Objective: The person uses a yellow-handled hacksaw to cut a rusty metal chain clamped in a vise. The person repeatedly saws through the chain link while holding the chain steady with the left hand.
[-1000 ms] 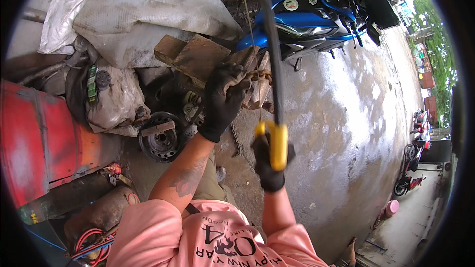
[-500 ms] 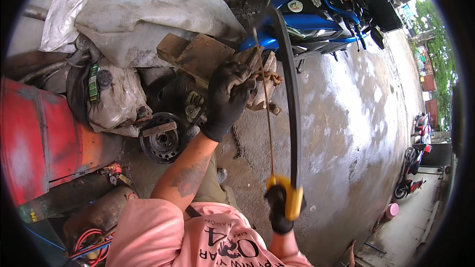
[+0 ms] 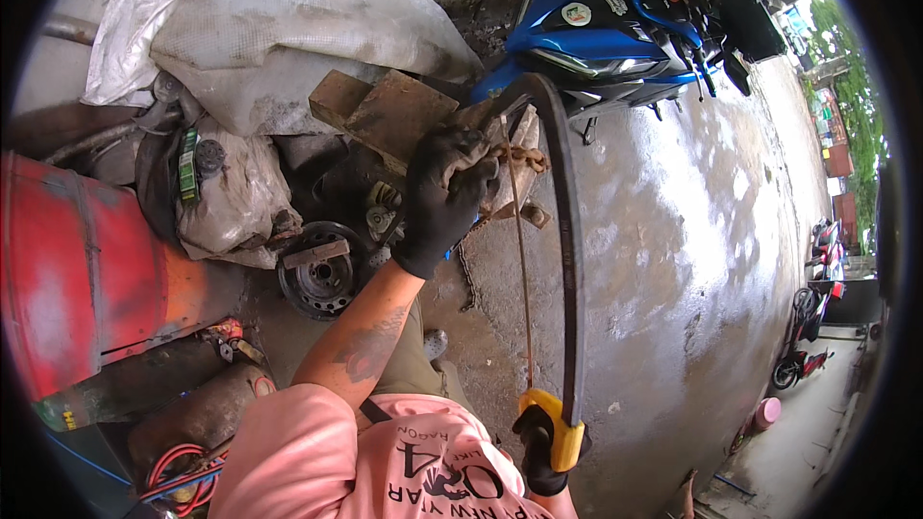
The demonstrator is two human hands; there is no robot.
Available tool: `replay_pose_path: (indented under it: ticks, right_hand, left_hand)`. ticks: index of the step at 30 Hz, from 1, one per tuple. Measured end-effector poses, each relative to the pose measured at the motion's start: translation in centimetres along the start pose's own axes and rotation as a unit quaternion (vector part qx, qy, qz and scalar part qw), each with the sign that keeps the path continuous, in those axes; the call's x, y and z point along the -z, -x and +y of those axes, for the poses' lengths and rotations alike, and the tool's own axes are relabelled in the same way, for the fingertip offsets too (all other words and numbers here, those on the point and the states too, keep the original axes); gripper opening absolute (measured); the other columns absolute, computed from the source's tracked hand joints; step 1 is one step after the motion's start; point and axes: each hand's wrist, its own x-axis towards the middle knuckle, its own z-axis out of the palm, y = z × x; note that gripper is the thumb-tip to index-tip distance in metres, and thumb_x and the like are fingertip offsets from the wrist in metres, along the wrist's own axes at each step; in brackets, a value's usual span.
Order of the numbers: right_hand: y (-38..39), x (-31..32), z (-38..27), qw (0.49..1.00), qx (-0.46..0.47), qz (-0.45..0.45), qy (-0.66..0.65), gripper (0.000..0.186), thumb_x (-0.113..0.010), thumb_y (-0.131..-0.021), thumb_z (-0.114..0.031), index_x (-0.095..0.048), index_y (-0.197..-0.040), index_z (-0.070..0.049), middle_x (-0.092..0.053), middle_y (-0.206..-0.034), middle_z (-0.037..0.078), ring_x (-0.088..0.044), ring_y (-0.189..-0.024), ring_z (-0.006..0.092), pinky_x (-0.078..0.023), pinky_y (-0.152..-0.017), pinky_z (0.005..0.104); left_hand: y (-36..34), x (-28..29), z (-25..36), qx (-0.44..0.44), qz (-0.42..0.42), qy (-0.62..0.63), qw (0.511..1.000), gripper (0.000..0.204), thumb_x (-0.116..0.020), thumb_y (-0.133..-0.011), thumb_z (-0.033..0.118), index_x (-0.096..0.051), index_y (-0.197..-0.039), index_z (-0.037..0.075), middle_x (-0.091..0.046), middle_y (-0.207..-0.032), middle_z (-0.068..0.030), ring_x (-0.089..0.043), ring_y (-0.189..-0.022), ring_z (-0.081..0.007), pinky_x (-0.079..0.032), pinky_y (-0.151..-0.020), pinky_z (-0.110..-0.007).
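A hacksaw point(image 3: 571, 269) with a dark bowed frame and yellow handle stretches up the middle of the view. My right hand point(image 3: 540, 452), in a black glove, is wrapped round its handle near the lower edge. The thin blade point(image 3: 525, 298) crosses a rusty chain point(image 3: 526, 158), which lies over a worn wooden block point(image 3: 514, 187). Just left of the blade, my black-gloved left hand point(image 3: 440, 194) is closed on the chain. Its fingers partly hide the chain and the block. A length of chain point(image 3: 468, 279) hangs down below that hand.
Wooden blocks point(image 3: 399, 115) stand beyond my left hand. A blue motorcycle point(image 3: 596, 34) is parked at the far side. On the left are a steel wheel rim point(image 3: 322, 279), a stuffed sack point(image 3: 240, 197), a red drum point(image 3: 53, 269) and coiled hoses point(image 3: 173, 476). Wet concrete floor point(image 3: 663, 279) extends right.
My right hand has pulled the hacksaw back toward me, and the far end of its frame is now nearer the chain. My left hand keeps its hold in the same place.
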Motion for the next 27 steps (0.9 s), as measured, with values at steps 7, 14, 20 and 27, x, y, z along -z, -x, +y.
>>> replay_pose_path:
  ticks: [7, 14, 20, 27]
  right_hand:
    - [-10.8, -5.1, -1.3, 0.969, 0.245, 0.024, 0.035, 0.009, -0.076, -0.081, -0.004, -0.068, -0.08, -0.001, -0.066, -0.069, 0.009, -0.065, -0.057, 0.0202, -0.052, -0.056, 0.0326]
    - [-11.7, -5.5, -1.1, 0.966, 0.226, 0.067, -0.104, 0.023, -0.062, -0.099, -0.014, -0.062, -0.084, 0.003, -0.064, -0.07, 0.011, -0.061, -0.059, 0.0215, -0.048, -0.057, 0.0338]
    - [-12.0, -5.2, 0.9, 0.966, 0.201, 0.072, -0.146, 0.011, -0.063, -0.092, -0.005, -0.066, -0.084, 0.002, -0.068, -0.073, 0.011, -0.067, -0.063, 0.0221, -0.052, -0.06, 0.0332]
    - [-11.6, -6.0, 0.2, 0.962, 0.22, 0.064, -0.148, 0.016, -0.061, -0.097, -0.006, -0.061, -0.084, 0.002, -0.06, -0.066, 0.009, -0.063, -0.059, 0.0238, -0.052, -0.057, 0.0372]
  left_hand:
    - [0.9, -0.1, -0.4, -0.03, -0.022, -0.014, 0.999, 0.025, -0.08, -0.093, 0.007, -0.066, -0.113, 0.004, -0.07, -0.118, -0.0098, -0.064, -0.118, -0.0253, -0.048, -0.106, -0.04]
    - [0.8, 0.1, -0.1, -0.028, -0.025, -0.023, 0.999, 0.026, -0.079, -0.093, 0.006, -0.065, -0.116, 0.004, -0.069, -0.121, -0.0119, -0.064, -0.12, -0.0263, -0.049, -0.106, -0.04]
    - [0.8, 0.2, 0.5, 0.008, -0.042, -0.001, 0.999, 0.024, -0.079, -0.093, 0.007, -0.066, -0.113, 0.003, -0.069, -0.119, -0.012, -0.064, -0.119, -0.0272, -0.049, -0.106, -0.04]
    - [0.6, 0.0, 0.8, 0.019, -0.024, 0.005, 1.0, 0.02, -0.08, -0.09, 0.004, -0.067, -0.105, 0.005, -0.071, -0.115, -0.0103, -0.066, -0.115, -0.0293, -0.049, -0.106, -0.044]
